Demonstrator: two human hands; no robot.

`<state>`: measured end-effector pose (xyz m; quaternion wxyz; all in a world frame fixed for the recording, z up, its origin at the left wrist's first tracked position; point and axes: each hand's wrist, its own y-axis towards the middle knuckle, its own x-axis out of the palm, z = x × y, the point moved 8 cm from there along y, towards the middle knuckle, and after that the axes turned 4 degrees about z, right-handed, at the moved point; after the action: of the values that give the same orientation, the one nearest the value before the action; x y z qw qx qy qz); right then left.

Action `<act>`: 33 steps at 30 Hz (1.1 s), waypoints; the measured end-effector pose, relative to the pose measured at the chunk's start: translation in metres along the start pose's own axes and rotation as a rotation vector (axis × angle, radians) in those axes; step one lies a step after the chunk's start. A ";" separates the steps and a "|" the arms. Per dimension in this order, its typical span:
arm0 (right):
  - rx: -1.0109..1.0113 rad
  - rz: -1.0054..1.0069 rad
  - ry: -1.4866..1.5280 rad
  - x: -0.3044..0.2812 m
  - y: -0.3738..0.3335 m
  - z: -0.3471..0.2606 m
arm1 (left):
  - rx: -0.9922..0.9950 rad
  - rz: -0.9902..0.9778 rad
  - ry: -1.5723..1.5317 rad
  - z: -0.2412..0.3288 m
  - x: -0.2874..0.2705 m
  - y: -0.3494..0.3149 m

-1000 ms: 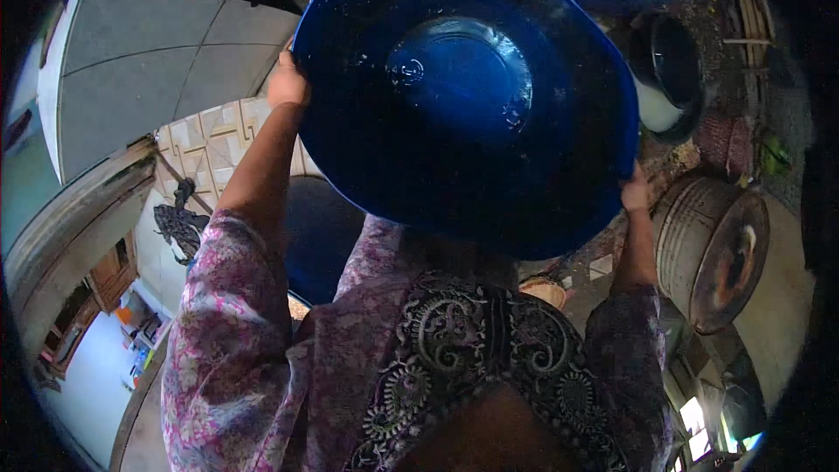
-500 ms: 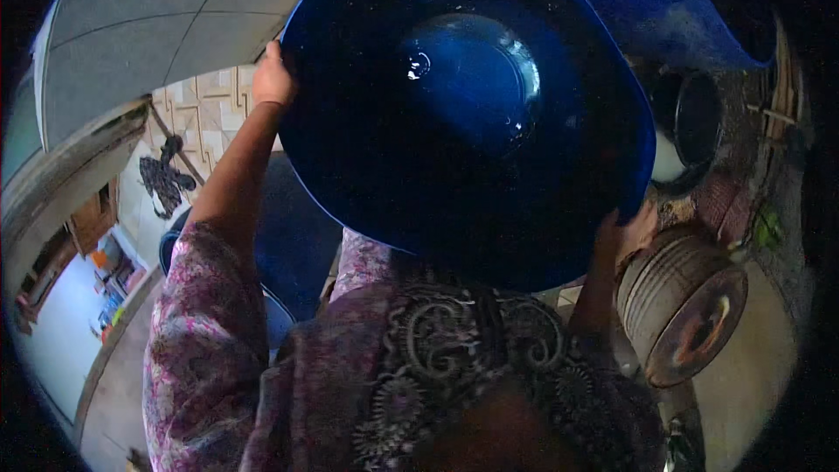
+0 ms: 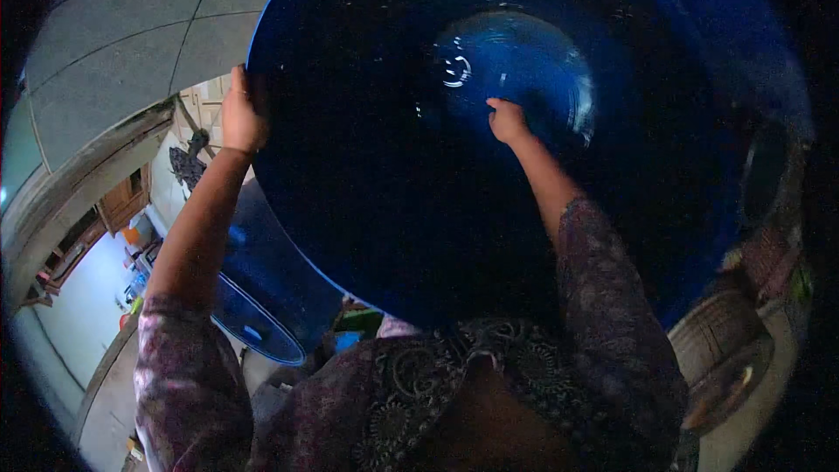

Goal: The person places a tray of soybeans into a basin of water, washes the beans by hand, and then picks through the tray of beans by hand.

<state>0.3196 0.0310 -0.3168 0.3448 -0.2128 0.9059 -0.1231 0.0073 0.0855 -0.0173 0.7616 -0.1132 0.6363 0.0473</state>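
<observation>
A large, deep blue plastic tub [image 3: 393,210] fills the middle of the view, its round mouth toward me and its shiny bottom showing inside. My left hand [image 3: 244,118] is closed on its left rim, the thumb outside and the other fingers partly hidden. Inside the tub, in front of the bright round bottom, is my right hand [image 3: 509,121]. Its fingers look curled in; whatever they may hold is too small and dark to make out.
Beneath my left arm stands another blue container [image 3: 262,297]. A ribbed, round, worn vessel [image 3: 717,341] lies on its side at the right. Grey tiles [image 3: 122,44] cover a surface at upper left, with dark cloth [image 3: 186,164] hanging below it.
My right hand has left the tub's lower right rim and reached inside. The tub now looks larger and nearer, while my left hand keeps its hold on the left rim.
</observation>
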 end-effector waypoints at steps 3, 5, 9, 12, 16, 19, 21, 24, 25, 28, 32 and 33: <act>0.119 -0.147 0.055 0.084 0.053 0.008 | 0.070 0.030 -0.126 0.007 -0.001 -0.002; 0.211 -0.137 0.266 0.131 0.099 0.020 | 0.026 0.050 -0.191 -0.005 0.005 0.011; 0.368 -0.126 0.675 0.180 0.156 -0.006 | 0.009 0.044 -0.138 -0.012 0.006 0.010; 0.358 -0.137 0.699 0.197 0.166 -0.033 | 0.057 0.107 -0.045 -0.002 -0.002 0.006; 0.423 0.052 0.796 0.202 0.173 -0.059 | -0.002 0.062 -0.100 -0.020 0.000 0.017; 0.485 0.190 0.875 0.199 0.156 -0.086 | -0.042 0.029 -0.115 -0.027 0.004 0.018; 0.527 0.295 0.915 0.188 0.143 -0.094 | -0.003 0.041 -0.108 -0.010 0.000 0.025; 0.558 0.377 0.962 0.180 0.120 -0.117 | 0.009 0.087 -0.140 -0.015 0.001 0.020; 0.573 0.403 0.975 0.178 0.113 -0.120 | 0.009 0.102 -0.190 -0.016 0.001 0.021; 0.595 0.464 0.991 0.170 0.108 -0.127 | -0.074 0.028 -0.143 -0.021 0.005 0.017; 0.586 0.569 0.990 0.161 0.127 -0.128 | -0.017 0.053 -0.148 -0.023 0.009 0.024; 0.577 0.604 0.982 0.160 0.120 -0.123 | 0.102 0.112 -0.080 0.000 0.000 0.025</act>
<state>0.0926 0.0712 -0.3623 -0.0470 0.2339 0.9087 -0.3425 0.0016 0.1093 -0.0198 0.7873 -0.0363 0.6124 0.0618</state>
